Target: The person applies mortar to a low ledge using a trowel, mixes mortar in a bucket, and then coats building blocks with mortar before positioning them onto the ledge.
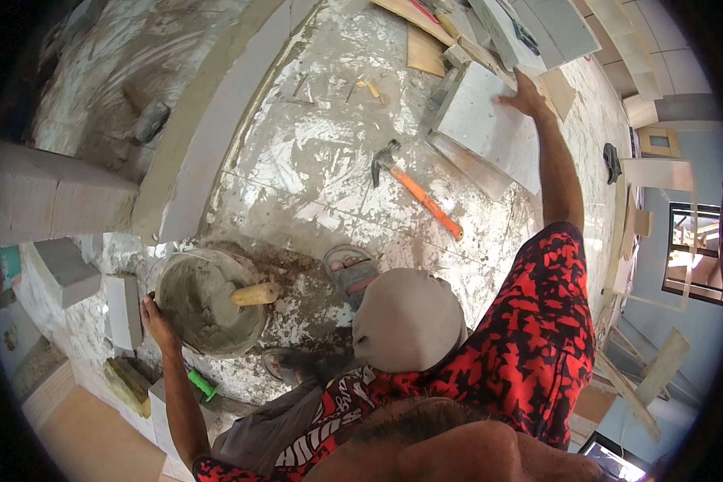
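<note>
At the lower left, my left hand [159,323] is closed at the left rim of a round mortar bucket [253,341], its fingers bent and partly hidden. Grey wet mortar coats the inside of the bucket, and a tool's wooden handle [254,295] sticks out over the right rim. A narrow light-grey block [124,312] stands just left of this hand. Far off at the upper right, my right hand [525,96] rests on the far edge of a large grey block [486,124], fingers spread. Between the two, a claw hammer [418,191] with an orange handle lies on the floor.
A low block wall [217,112] runs along the left and meets another block wall [60,193]. More blocks [530,32] and boards [423,50] are stacked at the far right. A green-handled tool [202,385] lies near my left forearm. My sandalled foot [350,271] stands on the mortar-stained floor.
</note>
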`<act>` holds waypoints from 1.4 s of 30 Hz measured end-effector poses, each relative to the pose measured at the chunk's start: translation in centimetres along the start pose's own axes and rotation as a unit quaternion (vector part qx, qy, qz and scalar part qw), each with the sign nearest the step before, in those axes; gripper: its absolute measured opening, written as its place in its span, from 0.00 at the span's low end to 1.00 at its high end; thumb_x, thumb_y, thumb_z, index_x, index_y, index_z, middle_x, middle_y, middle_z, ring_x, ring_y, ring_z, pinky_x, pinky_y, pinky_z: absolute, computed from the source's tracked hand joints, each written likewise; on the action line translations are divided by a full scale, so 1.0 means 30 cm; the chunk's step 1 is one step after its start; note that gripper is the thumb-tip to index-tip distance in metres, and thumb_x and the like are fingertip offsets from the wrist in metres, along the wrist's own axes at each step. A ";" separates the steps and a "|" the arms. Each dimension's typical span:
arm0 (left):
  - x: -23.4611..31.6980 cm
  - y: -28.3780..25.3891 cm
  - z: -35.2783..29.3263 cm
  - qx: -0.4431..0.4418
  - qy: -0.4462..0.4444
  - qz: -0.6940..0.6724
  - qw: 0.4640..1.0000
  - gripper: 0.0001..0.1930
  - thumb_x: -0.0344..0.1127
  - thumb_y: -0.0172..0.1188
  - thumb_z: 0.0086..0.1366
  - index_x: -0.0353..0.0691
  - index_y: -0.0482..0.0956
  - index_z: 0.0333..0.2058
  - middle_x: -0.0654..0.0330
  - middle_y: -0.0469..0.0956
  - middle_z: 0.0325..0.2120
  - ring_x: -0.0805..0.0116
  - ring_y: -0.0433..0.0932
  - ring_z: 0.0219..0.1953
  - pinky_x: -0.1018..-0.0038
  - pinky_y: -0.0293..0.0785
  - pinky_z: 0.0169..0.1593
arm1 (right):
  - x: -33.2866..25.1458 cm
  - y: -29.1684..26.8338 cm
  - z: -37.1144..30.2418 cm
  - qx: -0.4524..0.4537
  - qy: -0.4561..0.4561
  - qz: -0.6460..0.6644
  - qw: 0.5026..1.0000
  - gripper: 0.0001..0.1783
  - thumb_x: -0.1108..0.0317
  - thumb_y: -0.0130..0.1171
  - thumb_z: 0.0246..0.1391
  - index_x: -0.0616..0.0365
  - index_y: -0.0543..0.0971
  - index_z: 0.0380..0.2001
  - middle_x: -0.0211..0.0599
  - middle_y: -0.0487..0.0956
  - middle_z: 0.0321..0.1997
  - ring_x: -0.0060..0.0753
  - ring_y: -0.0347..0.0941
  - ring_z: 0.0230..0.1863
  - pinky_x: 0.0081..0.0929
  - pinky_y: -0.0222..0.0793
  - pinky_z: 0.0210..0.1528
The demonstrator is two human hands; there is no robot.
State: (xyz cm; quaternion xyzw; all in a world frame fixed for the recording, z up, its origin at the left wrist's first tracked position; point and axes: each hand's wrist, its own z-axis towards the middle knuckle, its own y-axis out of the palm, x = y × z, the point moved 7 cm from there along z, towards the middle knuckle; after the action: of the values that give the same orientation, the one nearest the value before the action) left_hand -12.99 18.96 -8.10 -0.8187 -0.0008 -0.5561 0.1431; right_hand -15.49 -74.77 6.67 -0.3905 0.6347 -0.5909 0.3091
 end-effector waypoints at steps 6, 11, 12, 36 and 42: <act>0.022 0.014 -0.006 0.058 -0.008 0.057 0.997 0.25 0.51 0.42 0.69 0.33 0.70 0.49 0.56 0.71 0.37 0.66 0.69 0.37 0.70 0.68 0.42 | 0.207 0.146 -0.066 -0.131 0.044 0.012 0.990 0.67 0.48 0.77 0.20 0.57 0.52 0.65 0.49 0.58 0.67 0.50 0.53 0.68 0.49 0.48 0.67; 0.034 -0.052 -0.017 0.116 0.004 0.070 0.991 0.25 0.50 0.43 0.69 0.32 0.69 0.49 0.58 0.69 0.36 0.67 0.66 0.37 0.70 0.66 0.42 | -0.025 0.182 -0.274 -0.088 0.047 -0.086 0.991 0.61 0.47 0.77 0.21 0.55 0.59 0.62 0.47 0.67 0.59 0.52 0.61 0.62 0.60 0.52 0.61; 0.050 -0.049 -0.020 0.126 0.026 0.065 0.990 0.25 0.50 0.43 0.69 0.32 0.69 0.49 0.58 0.68 0.36 0.67 0.65 0.36 0.70 0.65 0.42 | -0.066 0.244 -0.328 -0.073 0.022 -0.078 0.994 0.60 0.47 0.76 0.20 0.55 0.60 0.60 0.46 0.67 0.59 0.51 0.61 0.61 0.64 0.52 0.58; 0.020 -0.048 0.018 0.117 0.127 0.100 0.980 0.22 0.47 0.46 0.69 0.30 0.70 0.47 0.57 0.71 0.38 0.67 0.68 0.40 0.72 0.63 0.49 | -0.106 0.288 -0.692 -0.050 -0.124 0.247 0.960 0.51 0.64 0.74 0.27 0.66 0.61 0.57 0.53 0.65 0.57 0.51 0.61 0.59 0.40 0.58 0.61; 0.069 -0.062 -0.024 0.150 0.146 0.150 0.966 0.20 0.44 0.48 0.68 0.30 0.70 0.47 0.52 0.73 0.42 0.60 0.70 0.47 0.69 0.62 0.54 | -0.300 0.222 -0.791 -0.148 -0.129 0.242 0.950 0.53 0.71 0.75 0.23 0.69 0.59 0.57 0.51 0.65 0.57 0.45 0.61 0.59 0.37 0.58 0.61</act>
State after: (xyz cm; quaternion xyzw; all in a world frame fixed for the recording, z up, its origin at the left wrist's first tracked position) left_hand -13.15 20.26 -5.55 -0.6886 0.0594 -0.6354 0.3442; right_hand -32.09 -54.97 2.08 -0.3394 0.7450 -0.3422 0.4613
